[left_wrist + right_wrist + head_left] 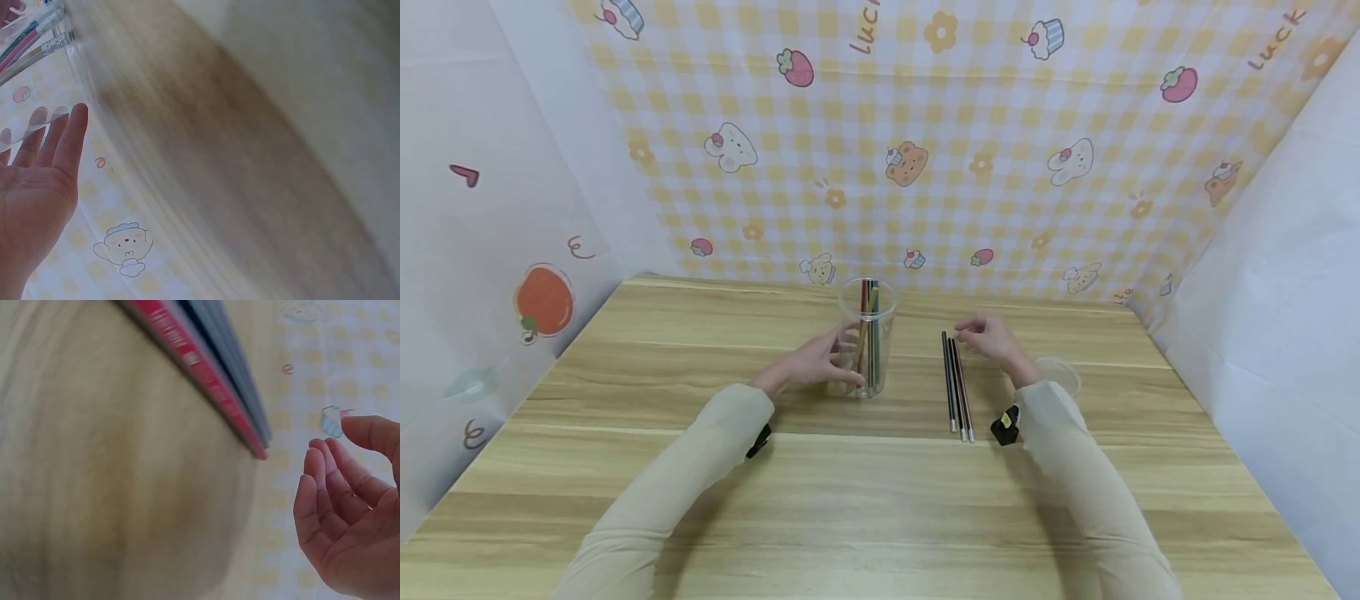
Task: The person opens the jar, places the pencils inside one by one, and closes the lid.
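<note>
A clear plastic cup (887, 333) stands upright with several pencils (874, 342) leaning inside it. My left hand (816, 360) holds the cup from its left side, thumb at the front and fingers behind. In the left wrist view the fingers of this hand (37, 200) reach along the clear wall, below the pencils' metal ends. Three dark and red pencils (957, 387) lie side by side on the table, eraser ends towards me. Just beyond their far tips hovers my right hand (991, 336), its fingers loosely bent around nothing. In the right wrist view a red pencil (206, 381) lies apart from the hand.
A clear round lid (1062, 375) lies on the wooden table (865, 500), partly behind my right forearm. A checked cloth (850, 167) with cartoon prints hangs along the table's back edge, and white sheets (1285, 317) stand at both sides.
</note>
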`<act>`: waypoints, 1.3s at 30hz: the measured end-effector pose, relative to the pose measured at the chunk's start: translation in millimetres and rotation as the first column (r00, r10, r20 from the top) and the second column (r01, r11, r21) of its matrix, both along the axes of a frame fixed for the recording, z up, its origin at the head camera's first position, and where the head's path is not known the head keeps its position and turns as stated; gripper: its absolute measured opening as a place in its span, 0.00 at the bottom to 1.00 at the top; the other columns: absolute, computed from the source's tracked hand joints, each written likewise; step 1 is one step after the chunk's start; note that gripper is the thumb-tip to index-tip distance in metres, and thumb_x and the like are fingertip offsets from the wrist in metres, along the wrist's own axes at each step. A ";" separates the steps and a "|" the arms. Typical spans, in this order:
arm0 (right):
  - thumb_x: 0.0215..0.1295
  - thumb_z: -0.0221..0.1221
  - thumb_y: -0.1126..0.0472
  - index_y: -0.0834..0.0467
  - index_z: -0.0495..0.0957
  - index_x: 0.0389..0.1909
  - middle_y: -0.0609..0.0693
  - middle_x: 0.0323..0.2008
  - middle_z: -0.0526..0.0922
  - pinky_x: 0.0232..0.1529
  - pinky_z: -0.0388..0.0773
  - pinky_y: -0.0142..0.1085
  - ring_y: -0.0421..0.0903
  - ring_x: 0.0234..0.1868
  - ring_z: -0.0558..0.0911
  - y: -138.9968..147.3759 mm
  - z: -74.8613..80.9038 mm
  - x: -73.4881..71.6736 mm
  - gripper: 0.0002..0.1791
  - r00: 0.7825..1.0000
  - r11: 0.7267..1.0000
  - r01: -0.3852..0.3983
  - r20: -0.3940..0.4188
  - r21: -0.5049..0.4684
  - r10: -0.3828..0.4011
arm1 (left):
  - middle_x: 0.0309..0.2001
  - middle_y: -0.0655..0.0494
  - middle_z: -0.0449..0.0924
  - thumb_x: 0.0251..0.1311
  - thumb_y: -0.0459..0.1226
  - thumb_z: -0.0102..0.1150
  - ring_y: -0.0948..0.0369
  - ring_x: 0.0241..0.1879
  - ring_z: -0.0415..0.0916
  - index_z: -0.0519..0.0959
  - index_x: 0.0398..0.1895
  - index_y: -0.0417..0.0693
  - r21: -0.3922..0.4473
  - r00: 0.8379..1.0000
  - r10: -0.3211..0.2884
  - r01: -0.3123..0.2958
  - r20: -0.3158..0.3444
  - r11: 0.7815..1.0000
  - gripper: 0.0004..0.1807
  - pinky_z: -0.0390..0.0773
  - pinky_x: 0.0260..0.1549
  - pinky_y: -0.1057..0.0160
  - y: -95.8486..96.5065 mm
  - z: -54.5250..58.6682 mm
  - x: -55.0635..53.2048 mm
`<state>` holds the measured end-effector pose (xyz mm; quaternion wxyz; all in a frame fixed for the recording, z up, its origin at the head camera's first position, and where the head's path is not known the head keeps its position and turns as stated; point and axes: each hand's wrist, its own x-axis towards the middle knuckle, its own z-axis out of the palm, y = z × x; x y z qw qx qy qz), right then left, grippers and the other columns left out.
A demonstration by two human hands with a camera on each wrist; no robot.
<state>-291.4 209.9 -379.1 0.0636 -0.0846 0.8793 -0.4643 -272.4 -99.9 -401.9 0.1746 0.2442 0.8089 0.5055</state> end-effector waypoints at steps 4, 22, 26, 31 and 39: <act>0.60 0.52 0.65 0.69 0.73 0.44 0.62 0.36 0.77 0.35 0.75 0.38 0.54 0.36 0.76 1.8 -8.2 -1.1 0.14 0.999 0.997 0.035 0.021 0.071 -0.037 | 0.60 0.47 0.58 0.41 0.41 0.69 0.53 0.59 0.56 0.47 0.66 0.57 -0.008 1.000 0.006 -0.006 0.003 1.000 0.51 0.60 0.55 0.52 0.2 -0.2 0.2; 0.58 0.55 0.66 0.70 0.72 0.41 0.57 0.27 0.77 0.21 0.74 0.30 0.43 0.21 0.75 0.4 -24.8 -11.6 0.13 0.997 0.983 0.039 0.065 0.179 -0.051 | 0.60 0.49 0.59 0.41 0.41 0.69 0.54 0.58 0.56 0.48 0.66 0.59 -0.014 1.000 0.010 -0.010 0.003 1.000 0.50 0.60 0.55 0.53 0.2 -0.7 -0.6; 0.59 0.54 0.67 0.71 0.70 0.44 0.56 0.25 0.77 0.21 0.75 0.30 0.43 0.21 0.74 3.2 -27.1 -14.3 0.14 0.994 0.988 0.022 0.103 0.151 -0.038 | 0.60 0.49 0.59 0.41 0.40 0.69 0.54 0.58 0.57 0.47 0.66 0.59 -0.010 1.000 0.010 -0.010 0.005 1.000 0.50 0.60 0.55 0.53 0.4 -0.9 -0.8; 0.60 0.54 0.67 0.70 0.70 0.46 0.56 0.24 0.77 0.22 0.76 0.30 0.42 0.20 0.74 5.8 -26.7 -14.5 0.15 0.995 0.982 0.009 0.096 0.190 -0.028 | 0.60 0.49 0.59 0.42 0.40 0.69 0.54 0.58 0.57 0.48 0.66 0.59 -0.013 1.000 0.011 -0.011 0.005 1.000 0.50 0.61 0.55 0.53 0.1 -1.7 -1.3; 0.58 0.54 0.65 0.68 0.68 0.44 0.55 0.22 0.76 0.21 0.74 0.32 0.43 0.18 0.73 2.5 -21.4 -15.1 0.15 0.997 0.941 -0.039 0.080 0.337 0.012 | 0.60 0.46 0.58 0.41 0.42 0.69 0.52 0.59 0.56 0.46 0.67 0.57 -0.015 1.000 0.004 -0.004 -0.008 1.000 0.51 0.59 0.55 0.52 -1.0 -2.1 -2.2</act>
